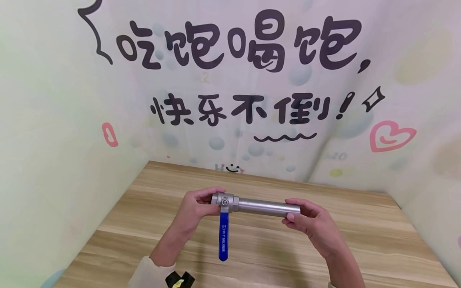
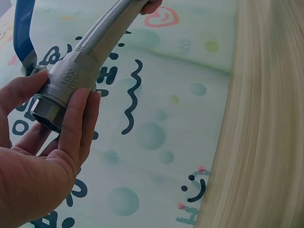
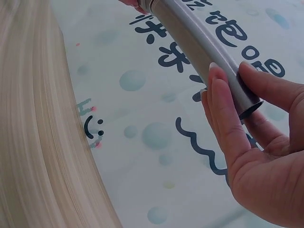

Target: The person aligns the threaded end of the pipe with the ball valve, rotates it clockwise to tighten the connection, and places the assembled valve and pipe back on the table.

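A steel ball valve with a blue lever handle is joined to a straight metal pipe. Both are held up above the wooden table, with the pipe running to the right and the lever pointing toward the person. My left hand grips the valve body at its left end; in the left wrist view the thumb and fingers lie on either side of the hex end, below raised "1000 WOG" lettering. At the pipe's free right end, my right hand pinches it between thumb and fingers, its open rim showing in the right wrist view.
The wood-grain table spreads below the hands. Behind it stands a pale printed wall with dark lettering, and more wall encloses the left and right sides. A black strap piece is at the left cuff.
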### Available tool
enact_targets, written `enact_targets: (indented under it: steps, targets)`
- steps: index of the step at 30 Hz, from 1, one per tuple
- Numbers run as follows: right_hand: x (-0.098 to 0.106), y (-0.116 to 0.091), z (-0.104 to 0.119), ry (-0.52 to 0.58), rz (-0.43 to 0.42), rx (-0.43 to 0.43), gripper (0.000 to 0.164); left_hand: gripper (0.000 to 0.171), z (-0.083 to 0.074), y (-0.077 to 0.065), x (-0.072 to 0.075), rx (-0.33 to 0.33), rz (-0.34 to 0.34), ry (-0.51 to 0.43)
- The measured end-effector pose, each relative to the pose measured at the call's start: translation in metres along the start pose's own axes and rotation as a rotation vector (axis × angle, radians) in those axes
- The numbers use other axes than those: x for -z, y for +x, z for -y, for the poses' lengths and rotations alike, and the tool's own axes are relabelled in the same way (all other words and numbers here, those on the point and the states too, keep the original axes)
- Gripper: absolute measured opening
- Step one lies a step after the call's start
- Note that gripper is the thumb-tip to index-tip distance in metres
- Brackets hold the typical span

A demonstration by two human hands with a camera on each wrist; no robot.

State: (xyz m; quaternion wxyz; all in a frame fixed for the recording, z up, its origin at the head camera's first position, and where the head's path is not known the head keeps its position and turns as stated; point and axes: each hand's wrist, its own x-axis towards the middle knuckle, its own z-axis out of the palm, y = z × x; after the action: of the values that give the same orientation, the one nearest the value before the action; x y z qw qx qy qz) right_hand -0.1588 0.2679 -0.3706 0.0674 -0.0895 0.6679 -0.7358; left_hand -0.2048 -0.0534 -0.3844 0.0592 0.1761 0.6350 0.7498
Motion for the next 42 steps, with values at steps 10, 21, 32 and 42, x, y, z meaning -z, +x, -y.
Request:
enact_targets:
  steps: [10, 21, 32, 42]
  targets:
    - [-0.0013, 0.0015, 0.0031, 0.003, -0.020, -0.006, 0.026, 0.042, -0.0012, 0.0007, 0.0000, -0.005, -0.004, 0.008]
    - [-0.0011, 0.0029, 0.0043, -0.008, -0.050, -0.053, 0.026, 0.044, -0.0018, 0.0019, -0.0009, -0.009, 0.001, 0.018]
    - [0.0006, 0.0009, 0.0047, 0.012, 0.027, -0.013, 0.038, 0.045, -0.0022, 0.0016, -0.0005, -0.009, -0.004, 0.021]
    - [0.0006, 0.0008, -0.0008, 0.025, 0.016, -0.005, 0.033, 0.043, -0.0022, 0.0003, -0.0012, 0.010, -0.009, 0.015]
